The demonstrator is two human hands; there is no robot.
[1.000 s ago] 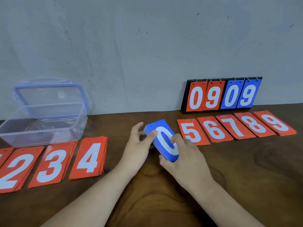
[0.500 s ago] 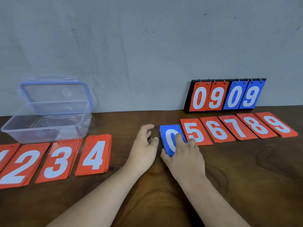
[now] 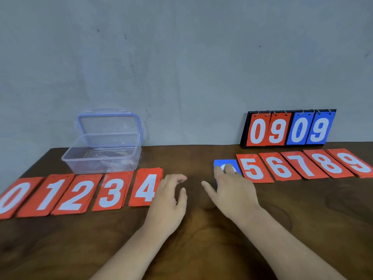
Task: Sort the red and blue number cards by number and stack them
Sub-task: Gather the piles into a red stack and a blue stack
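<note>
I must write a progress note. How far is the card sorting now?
Done: the red cards lie in ten piles, from the red 0 pile to the red 9 pile. In hand: the right hand rests fingers on the blue stack. Left: probably sorting that blue stack by number.

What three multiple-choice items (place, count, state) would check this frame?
1. Where is the blue stack?
A. atop red 4
B. just left of the red 5 stack
C. right of red 9

2. How many red stacks lie flat?
A. six
B. eight
C. ten

3. The lid of the clear box is:
A. open, standing up
B. shut
C. missing

Answers: 1 B, blue shows under the right hand beside 5. 2 C, digits 0 to 9. 3 A, it rises behind the box.
</note>
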